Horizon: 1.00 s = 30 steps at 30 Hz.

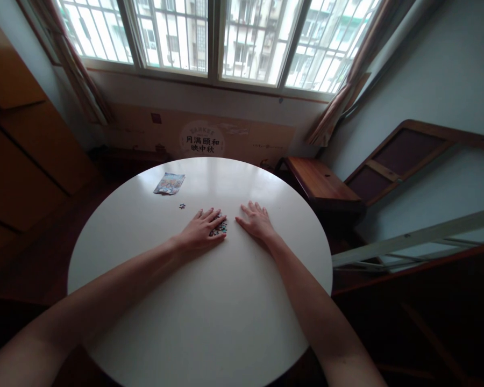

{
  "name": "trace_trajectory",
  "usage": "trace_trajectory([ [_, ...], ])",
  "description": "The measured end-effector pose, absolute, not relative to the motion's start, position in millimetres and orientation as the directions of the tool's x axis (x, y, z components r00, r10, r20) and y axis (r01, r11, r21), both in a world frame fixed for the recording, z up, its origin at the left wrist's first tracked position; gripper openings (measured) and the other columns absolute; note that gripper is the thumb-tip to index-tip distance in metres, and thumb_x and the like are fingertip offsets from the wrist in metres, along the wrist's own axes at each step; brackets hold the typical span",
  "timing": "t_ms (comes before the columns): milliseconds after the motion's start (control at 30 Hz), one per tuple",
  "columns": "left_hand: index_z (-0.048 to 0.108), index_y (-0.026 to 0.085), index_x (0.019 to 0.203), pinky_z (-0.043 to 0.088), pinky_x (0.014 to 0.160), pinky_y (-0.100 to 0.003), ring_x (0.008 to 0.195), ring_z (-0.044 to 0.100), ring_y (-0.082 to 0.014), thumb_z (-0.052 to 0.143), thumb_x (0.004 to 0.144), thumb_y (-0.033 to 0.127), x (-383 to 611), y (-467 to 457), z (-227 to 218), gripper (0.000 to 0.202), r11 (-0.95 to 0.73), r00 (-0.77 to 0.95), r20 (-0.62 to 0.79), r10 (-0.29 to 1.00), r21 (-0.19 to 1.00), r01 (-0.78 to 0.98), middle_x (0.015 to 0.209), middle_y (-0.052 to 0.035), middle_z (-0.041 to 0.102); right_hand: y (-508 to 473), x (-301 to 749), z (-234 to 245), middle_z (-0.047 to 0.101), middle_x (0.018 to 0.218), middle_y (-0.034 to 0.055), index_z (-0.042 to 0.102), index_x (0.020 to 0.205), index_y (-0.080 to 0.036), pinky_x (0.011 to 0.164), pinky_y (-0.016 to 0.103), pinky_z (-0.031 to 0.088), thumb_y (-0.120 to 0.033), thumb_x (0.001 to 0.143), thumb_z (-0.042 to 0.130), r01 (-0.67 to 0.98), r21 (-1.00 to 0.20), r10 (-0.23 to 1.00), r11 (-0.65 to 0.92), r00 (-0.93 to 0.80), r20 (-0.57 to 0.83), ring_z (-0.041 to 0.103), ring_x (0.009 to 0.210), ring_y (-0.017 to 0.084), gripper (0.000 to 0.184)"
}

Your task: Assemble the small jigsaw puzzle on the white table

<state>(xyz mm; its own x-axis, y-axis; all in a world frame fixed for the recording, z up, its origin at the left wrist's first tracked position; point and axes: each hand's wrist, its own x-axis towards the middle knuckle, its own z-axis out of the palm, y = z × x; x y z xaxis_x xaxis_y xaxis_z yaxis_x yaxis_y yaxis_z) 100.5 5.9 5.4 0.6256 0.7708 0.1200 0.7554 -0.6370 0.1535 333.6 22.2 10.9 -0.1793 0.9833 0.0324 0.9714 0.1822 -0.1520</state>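
A small heap of jigsaw puzzle pieces (219, 230) lies near the middle of the white round table (210, 301). Over the heap's left side rests my left hand (204, 228), fingers spread, covering part of it. My right hand (257, 220) lies flat on the tabletop just right of the heap, fingers apart and not touching the pieces. One loose puzzle piece (182, 206) sits by itself beyond my left hand. Farther back on the left is a colourful printed packet or sheet (169, 183); I cannot tell which.
Behind the table's far edge is a wall with a printed banner (201, 138) under barred windows (250, 43). A wooden bench or stool (325, 180) stands at the back right. Wooden cabinets (20, 123) are on the left, a pale metal rail (419, 236) on the right.
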Motion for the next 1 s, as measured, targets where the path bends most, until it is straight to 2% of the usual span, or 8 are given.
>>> trace_trajectory([
  [133, 0.034, 0.027, 0.144, 0.018, 0.113, -0.049, 0.140, 0.023, -0.0303, 0.037, 0.090, 0.058, 116.5, 4.4, 7.7, 0.063, -0.660, 0.636, 0.177, 0.751, 0.158, 0.734, 0.153, -0.0062, 0.028, 21.6, 333.3, 12.8, 0.023, 0.154, 0.0119, 0.037, 0.142, -0.025, 0.112, 0.048, 0.014, -0.062, 0.089, 0.035, 0.972, -0.148, 0.983, 0.183, -0.181, 0.032, 0.019, 0.141, 0.031, 0.065],
  [300, 0.030, 0.026, 0.146, 0.008, 0.115, -0.049, 0.143, 0.012, -0.0294, 0.035, 0.090, 0.059, 104.1, 3.0, 13.6, 0.066, -0.615, 0.566, 0.298, 0.769, 0.100, 0.782, 0.155, -0.0053, 0.021, 22.8, 334.1, 11.9, 0.022, 0.154, 0.0117, 0.036, 0.143, -0.025, 0.112, 0.048, 0.013, -0.062, 0.089, 0.034, 0.971, -0.149, 0.982, 0.186, -0.186, 0.017, 0.017, 0.142, 0.031, 0.065],
  [400, 0.026, 0.018, 0.148, 0.009, 0.115, -0.049, 0.143, 0.014, -0.0313, 0.026, 0.090, 0.063, 80.2, 13.5, 12.5, 0.074, -0.389, 0.329, 0.322, 0.888, 0.141, 0.910, 0.155, -0.0123, 0.020, 23.8, 334.5, 10.5, 0.022, 0.154, 0.0113, 0.036, 0.143, -0.025, 0.112, 0.048, 0.013, -0.062, 0.090, 0.034, 0.970, -0.152, 0.982, 0.188, -0.188, 0.019, 0.017, 0.142, 0.031, 0.065],
  [500, 0.023, 0.007, 0.148, 0.010, 0.113, -0.054, 0.142, 0.017, -0.0346, 0.019, 0.088, 0.068, 57.7, 26.2, 6.4, 0.086, -0.175, 0.146, 0.165, 0.975, 0.182, 0.967, 0.151, -0.0223, 0.025, 24.1, 334.6, 10.3, 0.022, 0.154, 0.0120, 0.038, 0.142, -0.025, 0.112, 0.049, 0.013, -0.062, 0.089, 0.034, 0.969, -0.158, 0.982, 0.191, -0.190, 0.022, 0.018, 0.142, 0.031, 0.065],
  [600, 0.024, 0.004, 0.147, 0.009, 0.114, -0.051, 0.142, 0.018, -0.0327, 0.018, 0.086, 0.071, 53.1, 28.5, 1.3, 0.090, -0.251, 0.240, 0.084, 0.967, 0.158, 0.955, 0.150, -0.0236, 0.025, 24.1, 334.5, 10.8, 0.023, 0.153, 0.0129, 0.039, 0.142, -0.024, 0.112, 0.049, 0.014, -0.062, 0.089, 0.035, 0.967, -0.163, 0.981, 0.196, -0.195, 0.026, 0.019, 0.141, 0.032, 0.064],
  [833, 0.022, 0.015, 0.148, 0.009, 0.115, -0.047, 0.142, 0.020, -0.0273, 0.024, 0.087, 0.069, 95.6, 10.9, 4.0, 0.082, -0.528, 0.516, 0.112, 0.849, 0.203, 0.825, 0.152, -0.0151, 0.027, 23.4, 334.4, 10.2, 0.024, 0.153, 0.0125, 0.038, 0.141, -0.025, 0.112, 0.048, 0.014, -0.063, 0.089, 0.034, 0.967, -0.160, 0.980, 0.199, -0.194, 0.042, 0.019, 0.141, 0.031, 0.065],
  [1000, 0.036, 0.024, 0.143, 0.016, 0.115, -0.045, 0.141, 0.024, -0.0280, 0.037, 0.085, 0.068, 117.1, 10.9, 4.8, 0.073, -0.623, 0.599, 0.171, 0.782, 0.203, 0.756, 0.151, -0.0093, 0.032, 23.0, 334.7, 11.7, 0.024, 0.153, 0.0130, 0.038, 0.142, -0.025, 0.112, 0.048, 0.015, -0.063, 0.089, 0.034, 0.966, -0.162, 0.980, 0.201, -0.198, 0.033, 0.019, 0.141, 0.031, 0.065],
])
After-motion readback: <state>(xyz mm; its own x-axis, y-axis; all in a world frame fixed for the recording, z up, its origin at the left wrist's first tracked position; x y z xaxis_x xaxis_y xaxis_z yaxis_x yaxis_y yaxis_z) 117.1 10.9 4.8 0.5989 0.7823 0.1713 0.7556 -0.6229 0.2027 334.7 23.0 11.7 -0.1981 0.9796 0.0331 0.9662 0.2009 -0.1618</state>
